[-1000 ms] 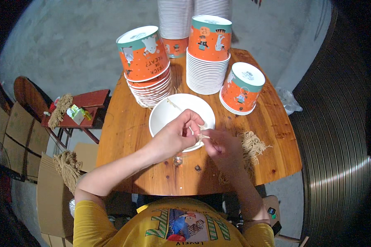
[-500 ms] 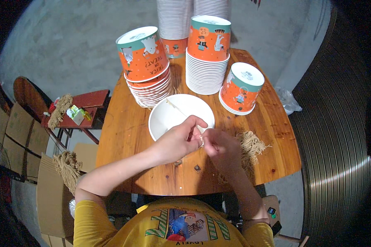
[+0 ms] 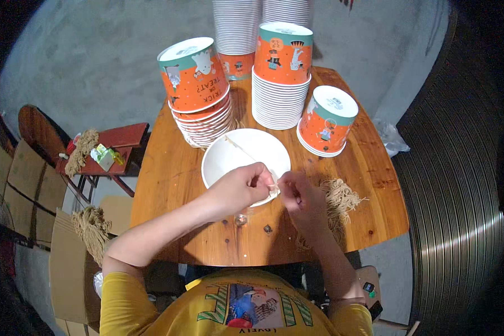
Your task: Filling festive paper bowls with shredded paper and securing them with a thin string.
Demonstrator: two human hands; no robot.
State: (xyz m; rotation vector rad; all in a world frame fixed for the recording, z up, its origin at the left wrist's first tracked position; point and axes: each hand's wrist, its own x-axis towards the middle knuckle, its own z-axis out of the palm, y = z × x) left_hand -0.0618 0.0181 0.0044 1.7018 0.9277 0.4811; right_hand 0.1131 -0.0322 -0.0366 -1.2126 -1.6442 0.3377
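Note:
A white paper tub (image 3: 221,162) stands on the wooden table with its mouth up, a thin string (image 3: 241,149) running across its opening. At the tub's near right rim, my left hand (image 3: 245,186) is closed, thumb and fingertips pinching the string. My right hand (image 3: 303,203) is just beside it, its fingertips pinched together at the string too. The fingers partly hide the string's end and that part of the rim. Right of my right hand lies a bundle of beige twine (image 3: 343,200), partly behind my forearm.
Upside-down stacks of orange and green tubs stand at the left (image 3: 193,75), middle (image 3: 284,59) and right (image 3: 326,126) of the table (image 3: 165,173). Tall white-rimmed stacks (image 3: 237,25) rise behind. Further left are a red bench (image 3: 126,134), another twine bundle (image 3: 91,228) and cardboard (image 3: 67,263).
My left fingers have closed more tightly at the rim. My right fingertips have shifted slightly up and apart from the left hand. The tub has barely moved.

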